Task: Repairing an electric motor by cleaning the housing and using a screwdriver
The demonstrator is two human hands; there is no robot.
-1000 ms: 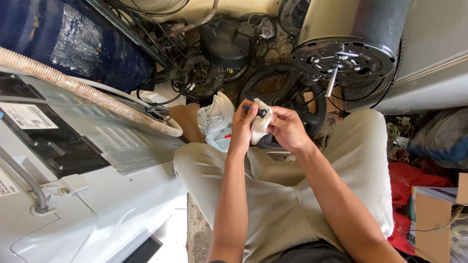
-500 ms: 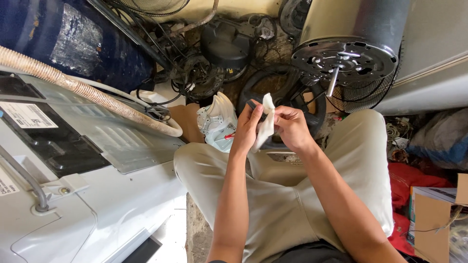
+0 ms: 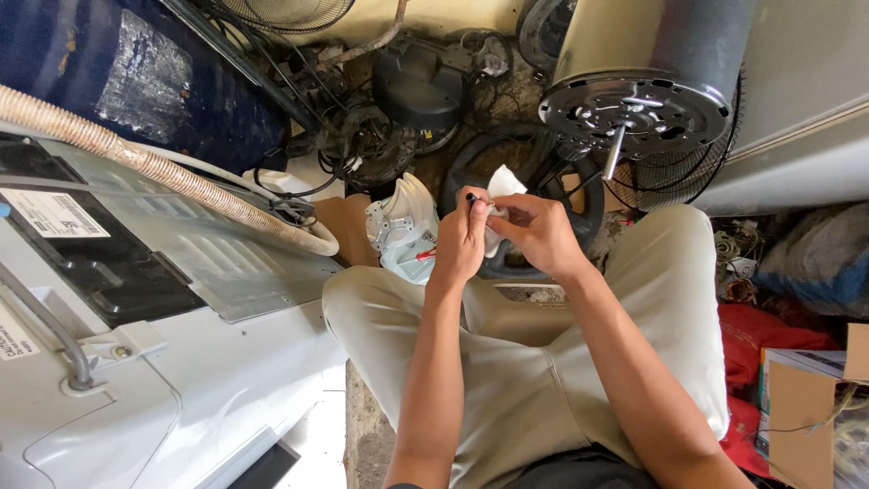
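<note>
My left hand [image 3: 462, 243] and my right hand [image 3: 537, 233] meet in front of me, above my knees. Between them is a white cloth [image 3: 501, 188], bunched and sticking up past my fingers. My left fingers pinch a small dark rod-like part [image 3: 472, 198] whose tip shows just above them. My right hand grips the cloth against that part. Beige trousers cover my legs beneath both forearms.
A white plastic fan housing [image 3: 401, 231] lies on the ground by my left knee. A large grey motor with a shaft [image 3: 638, 100] stands at the upper right. A white appliance with a corrugated hose [image 3: 154, 167] fills the left. Cardboard box [image 3: 806, 407] at right.
The cloth was wrapped around the part one second ago, then opened out taller. Both hands have shifted slightly and the dark tip now shows above my left fingers.
</note>
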